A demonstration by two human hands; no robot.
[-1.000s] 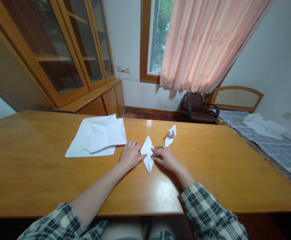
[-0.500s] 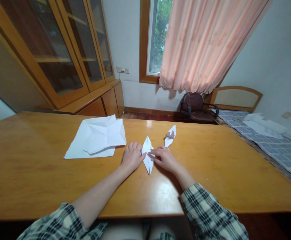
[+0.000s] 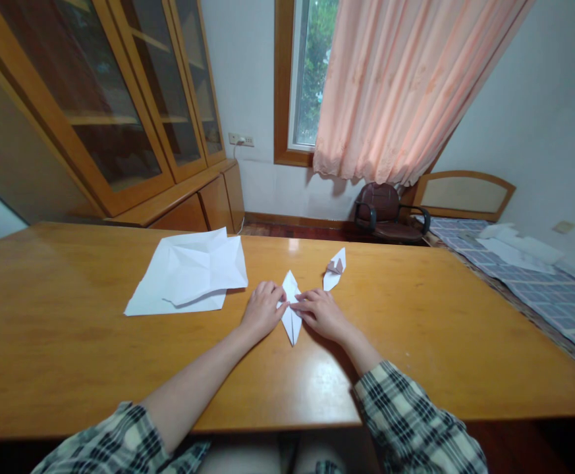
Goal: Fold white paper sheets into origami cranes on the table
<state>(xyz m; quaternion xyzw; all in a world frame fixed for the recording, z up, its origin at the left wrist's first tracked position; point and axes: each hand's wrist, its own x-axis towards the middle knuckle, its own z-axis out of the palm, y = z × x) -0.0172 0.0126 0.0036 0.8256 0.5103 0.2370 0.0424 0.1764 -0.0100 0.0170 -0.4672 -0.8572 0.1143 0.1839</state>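
A white sheet folded into a narrow, pointed diamond, the folded paper (image 3: 292,324), lies flat on the table, with a crease down its lower half. On its left edge my left hand (image 3: 263,309) is closed, fingers curled and thumb on the paper near the middle. From the right my right hand (image 3: 323,311) grips the other edge, its fingertips close together at the centre line. The two hands' fingertips nearly meet and hide the paper's middle. Beyond my right hand rests a second folded paper piece (image 3: 334,268), white with a brown-grey patch.
White creased sheets (image 3: 188,270) lie overlapped on the left of the wooden table (image 3: 119,368). Past the table's far edge are a glass-door cabinet (image 3: 139,85), a dark office chair (image 3: 386,210) and a pink curtain (image 3: 406,85). A bed (image 3: 529,283) stands at the right.
Both hands stay at the folded paper, with only slight finger shifts along its middle. The whole view has shifted a little; the other papers lie as before.
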